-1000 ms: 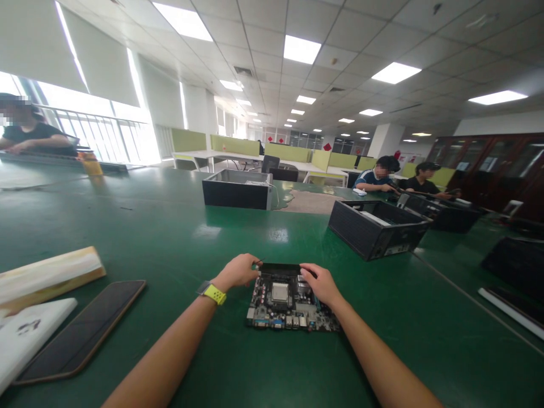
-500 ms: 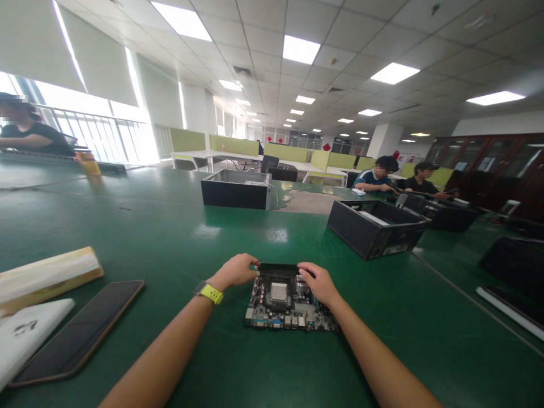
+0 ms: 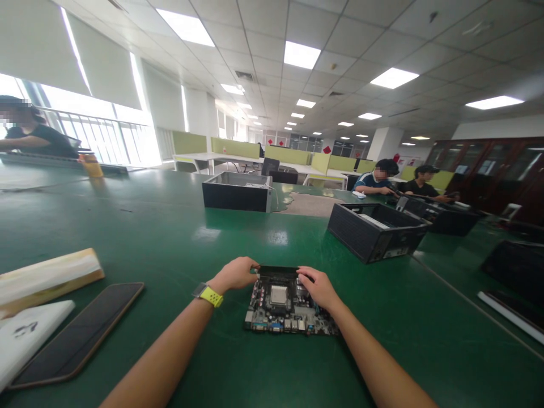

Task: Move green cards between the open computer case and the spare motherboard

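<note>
A motherboard (image 3: pixel 278 314) lies flat on the green table, its row of ports facing me and a square silver processor (image 3: pixel 279 294) near its middle. Along the board's far edge, a dark thin memory module (image 3: pixel 278 270) stands on its long side. My left hand (image 3: pixel 236 273) pinches the module's left end between thumb and fingers. At the opposite end, my right hand (image 3: pixel 318 286) grips it with curled fingers, covering part of the board's right side. Whether the module sits in a slot cannot be made out.
Open computer cases stand beyond the board, one straight ahead (image 3: pixel 237 195) and another to the right (image 3: pixel 376 232). At left lie a phone (image 3: pixel 80 334), a white box (image 3: pixel 34 334) and a long pale package (image 3: pixel 51 277). People sit at the far left and far right.
The view has tipped up very slightly. Both hands stay on the memory module's ends, and the motherboard has not visibly moved on the table.
</note>
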### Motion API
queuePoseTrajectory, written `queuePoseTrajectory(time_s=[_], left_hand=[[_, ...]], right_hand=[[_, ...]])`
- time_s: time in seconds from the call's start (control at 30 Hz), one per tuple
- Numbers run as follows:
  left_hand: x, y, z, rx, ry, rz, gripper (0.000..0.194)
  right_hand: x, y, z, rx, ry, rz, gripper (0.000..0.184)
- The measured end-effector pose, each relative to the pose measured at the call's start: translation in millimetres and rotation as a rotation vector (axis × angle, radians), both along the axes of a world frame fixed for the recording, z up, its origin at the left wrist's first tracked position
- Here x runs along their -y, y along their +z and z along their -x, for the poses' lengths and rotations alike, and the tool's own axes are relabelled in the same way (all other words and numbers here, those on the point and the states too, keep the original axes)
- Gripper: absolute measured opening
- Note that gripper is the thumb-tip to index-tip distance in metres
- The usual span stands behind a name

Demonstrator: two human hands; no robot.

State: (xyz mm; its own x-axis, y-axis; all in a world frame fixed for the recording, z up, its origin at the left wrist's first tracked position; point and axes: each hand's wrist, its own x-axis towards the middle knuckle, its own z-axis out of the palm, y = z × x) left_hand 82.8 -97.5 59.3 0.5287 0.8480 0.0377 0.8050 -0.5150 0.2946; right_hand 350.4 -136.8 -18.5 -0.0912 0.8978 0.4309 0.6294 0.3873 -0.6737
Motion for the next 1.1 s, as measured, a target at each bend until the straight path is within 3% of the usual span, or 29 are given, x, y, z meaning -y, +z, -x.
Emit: queuePoseTrajectory(time_s=[1.1], left_hand=[[0.8,-3.8,2.6,-0.008,-0.055,-0.002,0.032]], right_hand=[[-3.4,-4.9,-1.4,-0.014,-0.011,-0.007,0.034]])
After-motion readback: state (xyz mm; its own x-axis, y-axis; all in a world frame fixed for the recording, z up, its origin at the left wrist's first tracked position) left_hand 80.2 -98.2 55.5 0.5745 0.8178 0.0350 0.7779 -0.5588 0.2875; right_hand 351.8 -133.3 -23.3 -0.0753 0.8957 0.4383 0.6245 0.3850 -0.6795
